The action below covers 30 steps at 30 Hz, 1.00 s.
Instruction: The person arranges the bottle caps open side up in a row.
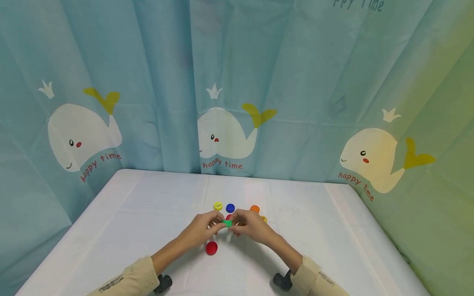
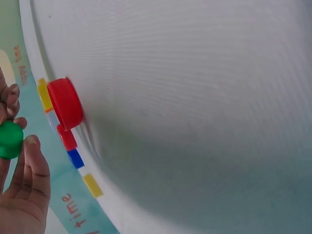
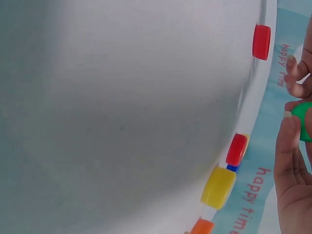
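Over the middle of the table, both hands meet at a green bottle cap [image 1: 227, 223]. My left hand [image 1: 201, 227] pinches it from the left side. From the right, my right hand [image 1: 253, 226] grips the same cap between thumb and fingers. In the left wrist view the green cap [image 2: 10, 140] shows its ribbed side; the right wrist view has the cap [image 3: 303, 119] partly behind fingers. A red cap [image 1: 211, 248] lies on the table just below the left hand. Another red cap [image 1: 228, 216] sits beyond the hands, mostly hidden by the right hand's fingers.
Past the hands lie a yellow cap [image 1: 218, 206], a blue cap [image 1: 230, 208] and an orange cap [image 1: 254, 209]. A second yellow cap [image 1: 264, 218] is partly covered by the right hand. A whale-print curtain [image 1: 296, 144] hangs behind the white-covered table [image 1: 148, 213].
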### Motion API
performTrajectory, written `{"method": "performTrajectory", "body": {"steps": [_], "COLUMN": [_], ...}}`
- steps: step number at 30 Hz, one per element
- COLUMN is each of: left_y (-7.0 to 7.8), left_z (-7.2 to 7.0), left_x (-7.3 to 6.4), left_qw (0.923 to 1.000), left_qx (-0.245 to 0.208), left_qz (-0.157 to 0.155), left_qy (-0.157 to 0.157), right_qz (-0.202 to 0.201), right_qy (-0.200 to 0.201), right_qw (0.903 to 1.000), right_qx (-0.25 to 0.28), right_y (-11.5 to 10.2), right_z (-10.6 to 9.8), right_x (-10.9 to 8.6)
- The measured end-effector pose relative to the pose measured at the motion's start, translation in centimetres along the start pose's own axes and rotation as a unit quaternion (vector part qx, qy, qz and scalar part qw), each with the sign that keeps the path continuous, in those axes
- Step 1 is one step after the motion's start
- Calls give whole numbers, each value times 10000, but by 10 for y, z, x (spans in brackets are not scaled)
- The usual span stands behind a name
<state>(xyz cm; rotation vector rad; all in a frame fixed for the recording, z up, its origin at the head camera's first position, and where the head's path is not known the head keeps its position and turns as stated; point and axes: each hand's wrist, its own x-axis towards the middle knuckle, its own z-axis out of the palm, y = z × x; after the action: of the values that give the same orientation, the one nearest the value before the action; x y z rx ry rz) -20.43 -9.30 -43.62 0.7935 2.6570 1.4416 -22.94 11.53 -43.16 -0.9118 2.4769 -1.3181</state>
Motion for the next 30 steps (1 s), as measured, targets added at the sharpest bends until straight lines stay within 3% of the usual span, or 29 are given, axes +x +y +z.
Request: {"method": "performTrajectory", "body": {"steps": [8,15,30], "left_y": [2,3,4], "left_z": [4,4,9], "left_x": [2,2,1], "left_qw": [9995,9981,9959], "left_qx": [94,261,548], "left_qz": [173,504,398], "left_qy": [-233,-231,-596], "right_qz": [-207,-265,-222], "right_qy": [-184,-312,-373], "right_qw": [9996,9991,9989], "right_qx": [-38,126,-164], "right_y": [3,6,4], "right_z": [-7,-8,-6], "right_x": [-6,-10,-19]}}
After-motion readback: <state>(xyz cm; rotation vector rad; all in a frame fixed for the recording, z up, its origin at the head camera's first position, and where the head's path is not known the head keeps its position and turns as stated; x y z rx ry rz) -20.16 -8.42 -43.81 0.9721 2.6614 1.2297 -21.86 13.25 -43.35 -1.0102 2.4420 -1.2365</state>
